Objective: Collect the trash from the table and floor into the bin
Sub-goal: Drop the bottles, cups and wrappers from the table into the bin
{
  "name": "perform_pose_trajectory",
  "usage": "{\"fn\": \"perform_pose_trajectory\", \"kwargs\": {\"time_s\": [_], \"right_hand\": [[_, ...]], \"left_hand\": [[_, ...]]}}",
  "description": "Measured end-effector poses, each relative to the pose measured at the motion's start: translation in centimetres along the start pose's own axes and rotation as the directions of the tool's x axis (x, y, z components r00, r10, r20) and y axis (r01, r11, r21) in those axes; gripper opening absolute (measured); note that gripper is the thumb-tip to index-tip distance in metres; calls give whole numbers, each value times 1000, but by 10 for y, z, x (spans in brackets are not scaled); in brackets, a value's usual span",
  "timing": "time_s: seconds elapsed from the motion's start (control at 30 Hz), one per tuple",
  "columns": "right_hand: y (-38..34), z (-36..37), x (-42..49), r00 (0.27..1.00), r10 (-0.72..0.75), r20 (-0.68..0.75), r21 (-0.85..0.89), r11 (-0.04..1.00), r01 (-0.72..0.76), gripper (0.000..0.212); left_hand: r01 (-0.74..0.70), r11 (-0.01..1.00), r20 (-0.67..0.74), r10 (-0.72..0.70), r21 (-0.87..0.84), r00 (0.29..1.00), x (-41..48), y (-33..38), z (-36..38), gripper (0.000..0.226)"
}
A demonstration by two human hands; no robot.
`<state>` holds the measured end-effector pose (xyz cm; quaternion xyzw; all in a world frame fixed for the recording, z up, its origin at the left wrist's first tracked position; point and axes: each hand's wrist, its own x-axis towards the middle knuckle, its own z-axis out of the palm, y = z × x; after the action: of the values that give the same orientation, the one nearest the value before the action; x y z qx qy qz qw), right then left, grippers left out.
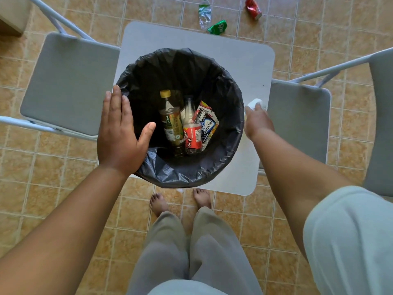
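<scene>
Left hand (119, 133) by bin (191, 176) holding bottles (171, 124), wrappers (208, 124); right hand (258, 123) grips white wad (254, 102).

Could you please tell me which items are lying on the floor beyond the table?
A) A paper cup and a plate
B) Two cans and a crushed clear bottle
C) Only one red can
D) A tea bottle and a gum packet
B: a green can, a red can and a crushed clear bottle lie on the floor beyond the table.
</scene>
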<state>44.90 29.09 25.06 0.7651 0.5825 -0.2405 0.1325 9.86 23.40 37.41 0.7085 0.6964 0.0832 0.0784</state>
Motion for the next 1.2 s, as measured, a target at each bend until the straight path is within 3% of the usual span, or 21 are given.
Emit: {"fn": "perform_pose_trajectory", "kwargs": {"time_s": [0.23,0.43,0.5,0.6,0.67,0.7,0.77,0.83,0.93,1.0,1.1,1.2], "right_hand": [[-2,-9,-3,979,-46,-200,-37,999,40,34],[-3,-68,-26,910,123,-395,306,952,4,43],[-7,-94,-43,835,127,-536,361,928,91,43],[-18,-131,-79,605,89,-791,331,895,300,37],[-31,-149,-107,470,83,-879,307,852,423,29],[-40,-155,-120,444,88,-892,317,821,474,26],[-61,-158,-140,479,49,-876,346,757,554,24],[-85,-150,-150,587,-76,-806,365,716,595,26],[-112,-124,-152,821,-282,-497,374,783,496,37],[-125,-104,-150,909,-304,-285,378,836,398,41],[-139,-83,-147,952,-290,-97,286,908,305,43],[-149,-72,-147,943,-330,-44,188,924,332,36]], "left_hand": [[-10,1000,-8,10,-12,1000,1,-1,0,81],[3,1000,9,-3,5,1000,1,0,-2,81],[5,1000,21,-5,7,1000,1,0,-2,81],[14,1000,35,-14,6,999,2,0,-2,82],[14,1000,42,-14,-2,999,1,0,-2,82],[11,1000,43,-11,-7,999,1,0,-1,82],[7,1000,43,-6,-9,999,2,-1,0,82],[7,1000,46,-7,-7,999,1,-2,0,83],[4,1000,51,-3,-9,999,2,-2,0,83],[-2,1000,52,3,-12,999,2,-2,0,84],[-6,1000,47,6,-18,999,2,-2,-1,83],[-7,1000,45,8,-29,999,2,-1,-2,82]]}}
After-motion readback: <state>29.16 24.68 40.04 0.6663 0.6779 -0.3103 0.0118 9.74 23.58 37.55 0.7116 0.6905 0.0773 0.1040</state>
